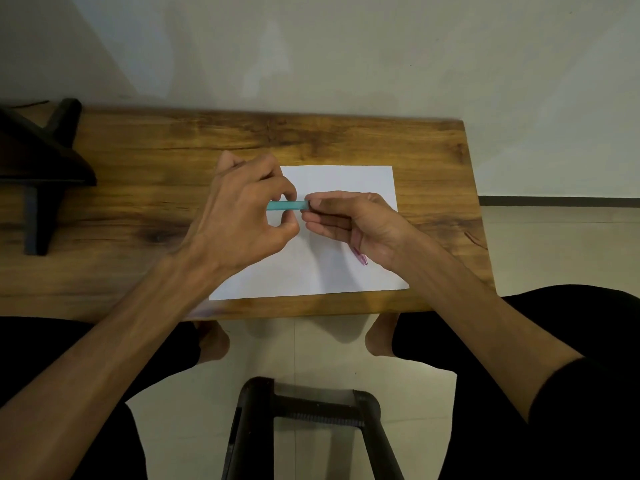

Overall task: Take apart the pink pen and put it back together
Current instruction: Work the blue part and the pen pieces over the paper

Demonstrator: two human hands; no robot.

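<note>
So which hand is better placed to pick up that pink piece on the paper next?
Right hand, probably: the pink piece lies on the white paper directly under its palm. The left hand is farther off. Both pinch the teal piece.

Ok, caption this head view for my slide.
Both hands, left hand and right hand, hold a teal piece over paper; a pink pen peeks below the right.

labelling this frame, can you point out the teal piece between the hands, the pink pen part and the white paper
teal piece (287,205), head view, middle of the exposed bar
pink pen part (360,257), head view, tip showing under the right hand
white paper (311,271), head view, bare near area
</note>
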